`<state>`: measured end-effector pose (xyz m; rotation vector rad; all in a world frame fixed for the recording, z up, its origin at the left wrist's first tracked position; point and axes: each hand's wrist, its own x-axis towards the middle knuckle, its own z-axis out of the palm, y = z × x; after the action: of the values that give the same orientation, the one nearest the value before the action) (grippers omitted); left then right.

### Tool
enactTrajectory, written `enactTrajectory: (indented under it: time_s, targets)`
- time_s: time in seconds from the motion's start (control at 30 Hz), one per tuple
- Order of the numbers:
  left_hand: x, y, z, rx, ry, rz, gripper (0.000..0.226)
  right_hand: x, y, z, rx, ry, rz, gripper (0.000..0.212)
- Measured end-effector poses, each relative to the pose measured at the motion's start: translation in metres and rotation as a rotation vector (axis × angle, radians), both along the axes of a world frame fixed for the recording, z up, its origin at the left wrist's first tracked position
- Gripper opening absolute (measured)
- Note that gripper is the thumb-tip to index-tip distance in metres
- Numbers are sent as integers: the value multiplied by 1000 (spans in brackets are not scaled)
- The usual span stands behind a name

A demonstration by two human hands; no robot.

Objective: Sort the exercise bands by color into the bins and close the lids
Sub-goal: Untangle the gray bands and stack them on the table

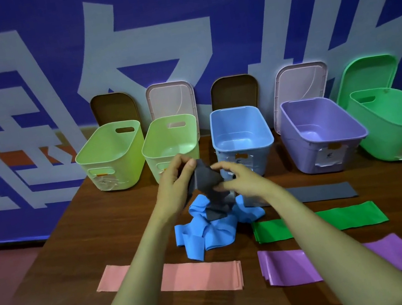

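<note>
A dark grey band [208, 186] hangs crumpled above the table, gripped by my left hand [176, 183] at its upper left and pinched by my right hand [239, 179] on its right side. Under it lies a bunched blue band [203, 232]. A second grey band [322, 192] lies flat to the right. A green band [340, 217], a purple band [289, 263] and a pink band [197, 274] lie flat nearer me. Behind stand open bins: two light green ones [112, 157] [168, 142], a blue one [240, 132], a purple one [322, 128] and a green one [398, 122].
Lids lean upright against the blue wall behind the bins: two brown [114, 108] [234, 91], two pinkish translucent [171, 98] [302, 80] and one green [368, 74]. The brown table [89, 239] ends at its left edge near the red floor.
</note>
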<state>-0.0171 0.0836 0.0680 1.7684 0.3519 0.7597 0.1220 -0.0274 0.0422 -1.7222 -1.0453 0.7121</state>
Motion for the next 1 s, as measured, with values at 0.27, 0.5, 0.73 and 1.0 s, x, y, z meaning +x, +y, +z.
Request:
enactTrajectory:
  time_s: [0.27,0.5,0.73,1.0]
  targets:
    - [4,1,-16,363,317,49,20,27,-44,16,133,-190,-262,20]
    - [8,-23,-22,142,297,-195,42,37,-73,66,-73,-423,-159,5]
    - [19,-47,-5,-65,157,-206,31,38,-76,39,-234,-553,-345,11]
    - [39,-58,-3,28,226,-55,21,2,-80,33,85,-387,-267,14]
